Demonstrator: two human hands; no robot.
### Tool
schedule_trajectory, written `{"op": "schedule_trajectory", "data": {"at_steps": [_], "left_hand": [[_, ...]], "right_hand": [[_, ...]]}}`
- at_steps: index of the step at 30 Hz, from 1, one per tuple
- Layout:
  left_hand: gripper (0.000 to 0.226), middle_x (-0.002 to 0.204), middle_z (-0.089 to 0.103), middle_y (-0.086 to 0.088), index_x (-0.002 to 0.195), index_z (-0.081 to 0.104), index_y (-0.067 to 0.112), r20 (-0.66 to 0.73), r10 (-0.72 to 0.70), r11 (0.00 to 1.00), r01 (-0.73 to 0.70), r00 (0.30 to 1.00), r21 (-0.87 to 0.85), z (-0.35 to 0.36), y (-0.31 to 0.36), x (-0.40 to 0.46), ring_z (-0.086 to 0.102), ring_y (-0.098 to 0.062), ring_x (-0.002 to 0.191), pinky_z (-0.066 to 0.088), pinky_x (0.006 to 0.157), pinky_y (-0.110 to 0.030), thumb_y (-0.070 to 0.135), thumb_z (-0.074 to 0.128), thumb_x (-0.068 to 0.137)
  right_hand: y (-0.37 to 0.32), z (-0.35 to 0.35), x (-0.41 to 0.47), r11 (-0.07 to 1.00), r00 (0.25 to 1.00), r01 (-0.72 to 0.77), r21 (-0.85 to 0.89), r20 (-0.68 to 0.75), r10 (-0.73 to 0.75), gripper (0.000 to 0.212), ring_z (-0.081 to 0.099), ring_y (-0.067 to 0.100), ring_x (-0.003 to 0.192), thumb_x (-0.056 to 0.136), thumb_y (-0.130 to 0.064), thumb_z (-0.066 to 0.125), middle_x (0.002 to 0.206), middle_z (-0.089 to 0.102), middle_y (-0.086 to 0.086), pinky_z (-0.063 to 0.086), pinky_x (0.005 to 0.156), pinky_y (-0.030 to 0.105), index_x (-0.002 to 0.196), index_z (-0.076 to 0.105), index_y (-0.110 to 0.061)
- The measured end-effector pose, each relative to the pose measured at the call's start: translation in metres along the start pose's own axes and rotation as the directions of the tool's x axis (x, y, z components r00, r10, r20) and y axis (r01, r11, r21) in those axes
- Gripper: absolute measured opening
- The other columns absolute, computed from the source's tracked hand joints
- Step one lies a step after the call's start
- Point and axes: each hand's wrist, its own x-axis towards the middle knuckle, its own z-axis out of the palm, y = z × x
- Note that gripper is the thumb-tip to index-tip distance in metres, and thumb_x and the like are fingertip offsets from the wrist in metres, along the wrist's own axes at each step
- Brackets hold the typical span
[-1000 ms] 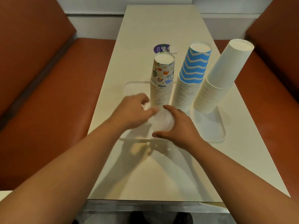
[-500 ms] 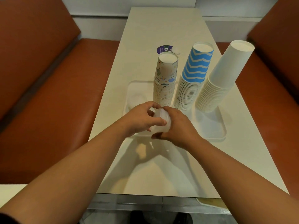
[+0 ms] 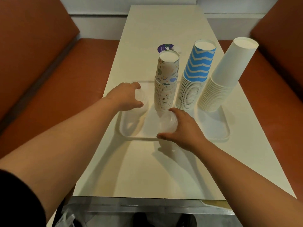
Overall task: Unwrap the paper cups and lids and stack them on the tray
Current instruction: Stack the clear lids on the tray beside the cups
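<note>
A white tray [image 3: 219, 136] lies across the table [image 3: 164, 30], and everything here is placed from it. Three stacks of upturned paper cups stand on the tray's far half: a patterned stack [image 3: 166, 82] toward its left, a blue zigzag stack [image 3: 194, 76] in the middle, and a plain white stack [image 3: 224, 76] at its right end, which leans to the right.

The left hand [image 3: 124, 97] reaches over the tray's far left corner, with fingers and thumb curled round a small pile of clear lids [image 3: 141, 99] that sits on the tray just left of the patterned stack. The right hand [image 3: 182, 128] is over the tray's near edge, in front of the patterned stack, and it grips a second bunch of clear lids [image 3: 168, 124] between thumb and curled fingers. Whether that bunch touches the tray cannot be told.

Beyond the tray, behind the patterned stack, a round purple sticker [image 3: 164, 48] lies on the table. Brown benches [image 3: 41, 71] flank the table on both sides of the tray.
</note>
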Motion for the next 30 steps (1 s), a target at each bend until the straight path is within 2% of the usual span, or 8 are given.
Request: {"op": "schedule_trajectory", "data": {"at_steps": [10,16,18,21,23,26,28,30], "left_hand": [[0.069,0.138,0.054,-0.006,0.144,0.038,0.021,0.021,0.038,0.995,-0.040,0.999,0.093,0.025,-0.004,0.014,0.055,-0.028,0.118,0.049,0.093,-0.039,0.045,0.068,0.087],[0.072,0.153,0.038,-0.003,0.148,0.034,0.020,0.052,0.029,0.995,-0.034,0.998,0.093,0.027,-0.005,0.013,0.046,-0.028,0.131,0.041,0.104,-0.040,0.048,0.065,0.089],[0.068,0.152,0.039,-0.005,0.144,0.040,0.017,-0.075,0.059,0.996,-0.054,0.995,0.072,0.023,0.001,0.004,0.043,-0.027,0.133,0.039,0.107,-0.041,0.051,0.063,0.089],[0.045,0.121,0.061,-0.003,0.121,0.058,0.017,-0.297,0.061,0.967,-0.130,0.953,-0.221,0.026,0.022,-0.025,0.058,-0.020,0.109,0.043,0.088,-0.028,0.049,0.062,0.090],[0.044,0.106,0.064,0.005,0.111,0.060,0.023,-0.145,0.049,0.901,-0.106,0.988,-0.421,0.035,0.035,-0.044,0.062,-0.014,0.096,0.047,0.080,-0.026,0.057,0.066,0.084],[0.064,0.115,0.062,0.004,0.127,0.052,0.027,0.214,0.107,0.738,0.067,0.971,-0.672,0.046,0.044,-0.060,0.066,-0.016,0.097,0.059,0.079,-0.034,0.055,0.077,0.075],[0.063,0.116,0.062,-0.001,0.128,0.049,0.024,0.250,0.112,0.640,0.123,0.962,-0.759,0.046,0.045,-0.063,0.068,-0.019,0.094,0.060,0.070,-0.031,0.040,0.081,0.076],[0.059,0.116,0.062,-0.004,0.127,0.050,0.022,0.250,0.101,0.599,0.142,0.963,-0.788,0.045,0.046,-0.064,0.069,-0.022,0.095,0.061,0.074,-0.036,0.031,0.082,0.077]], "right_hand": [[0.004,-0.004,-0.002,0.999,1.000,-0.028,0.020,0.003,0.028,0.101,0.045,0.018,0.129,0.063,-0.049,0.087,0.146,0.044,-0.005,0.041,0.105,0.038,0.147,0.034,-0.030],[0.002,-0.004,-0.003,1.000,0.999,-0.030,0.008,0.018,0.030,0.102,0.045,0.018,0.129,0.063,-0.051,0.087,0.147,0.043,-0.006,0.041,0.105,0.039,0.147,0.033,-0.031],[0.002,-0.004,-0.003,1.000,1.000,-0.020,0.008,0.016,0.020,0.102,0.045,0.018,0.129,0.063,-0.050,0.087,0.147,0.043,-0.005,0.041,0.105,0.038,0.147,0.033,-0.030],[-0.001,-0.004,-0.004,1.000,1.000,-0.004,0.017,-0.002,0.004,0.103,0.044,0.018,0.130,0.062,-0.049,0.088,0.146,0.045,-0.004,0.039,0.105,0.035,0.147,0.034,-0.028],[-0.004,-0.003,-0.004,1.000,1.000,0.016,0.014,-0.003,-0.016,0.103,0.046,0.018,0.129,0.061,-0.049,0.088,0.143,0.047,-0.004,0.040,0.102,0.033,0.146,0.036,-0.026],[-0.010,-0.003,-0.003,0.999,0.999,0.043,0.030,0.018,-0.044,0.101,0.049,0.017,0.124,0.061,-0.048,0.089,0.140,0.051,-0.003,0.041,0.095,0.028,0.145,0.037,-0.024],[-0.013,-0.004,-0.004,0.998,0.998,0.047,0.036,0.035,-0.048,0.105,0.048,0.017,0.126,0.061,-0.047,0.089,0.142,0.049,-0.002,0.040,0.096,0.027,0.148,0.034,-0.024],[-0.015,-0.004,-0.006,0.999,0.998,0.047,0.017,0.045,-0.048,0.110,0.047,0.018,0.130,0.060,-0.047,0.090,0.144,0.048,-0.002,0.040,0.098,0.028,0.150,0.031,-0.022]]}}
